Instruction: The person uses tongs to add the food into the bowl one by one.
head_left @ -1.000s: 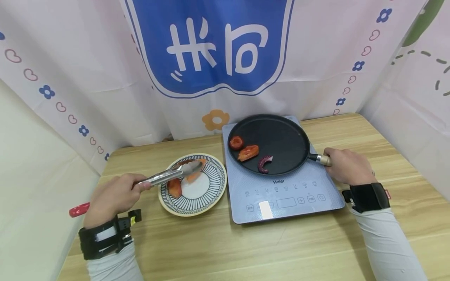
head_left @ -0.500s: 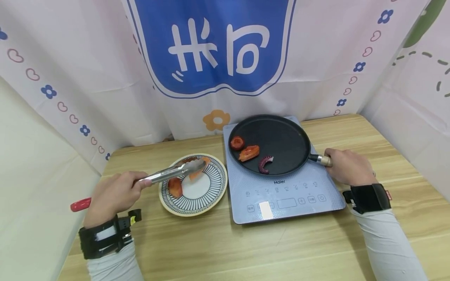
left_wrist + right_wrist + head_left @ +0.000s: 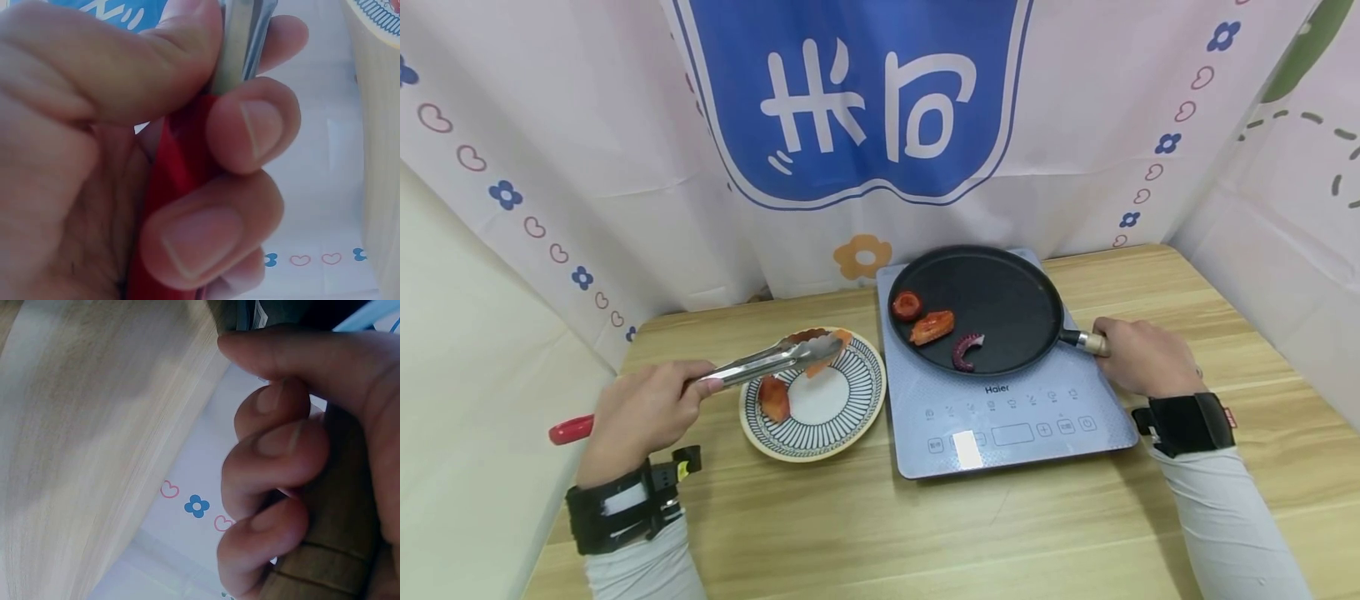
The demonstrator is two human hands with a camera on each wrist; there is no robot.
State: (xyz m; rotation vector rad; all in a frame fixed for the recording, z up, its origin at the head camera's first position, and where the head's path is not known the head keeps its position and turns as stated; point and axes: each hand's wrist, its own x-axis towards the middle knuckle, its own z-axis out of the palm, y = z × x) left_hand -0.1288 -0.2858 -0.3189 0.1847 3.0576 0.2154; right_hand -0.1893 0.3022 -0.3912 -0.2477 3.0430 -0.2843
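Observation:
In the head view my left hand [image 3: 651, 410] grips metal tongs [image 3: 760, 364] with a red handle [image 3: 181, 162], fingers curled round it in the left wrist view. The tongs' tips lie over an orange slice [image 3: 816, 367] at the far side of a patterned plate [image 3: 820, 433]; whether they pinch it is hidden. A reddish-brown piece [image 3: 809, 335] and an orange-brown piece [image 3: 773, 399] also lie on the plate. My right hand [image 3: 1146, 357] holds the wooden handle [image 3: 334, 531] of a black frying pan [image 3: 1000, 300].
The pan sits on a Haier induction cooker [image 3: 1015, 458]. Inside it are a red round tomato-like piece [image 3: 907, 305], an orange-red wing-shaped piece [image 3: 932, 327] and an octopus tentacle [image 3: 967, 352]. A printed curtain [image 3: 775, 250] hangs behind the wooden table [image 3: 820, 533].
The tongs' tips and the orange slice have shifted slightly toward the back right of the plate. My right hand and the pan stay in place.

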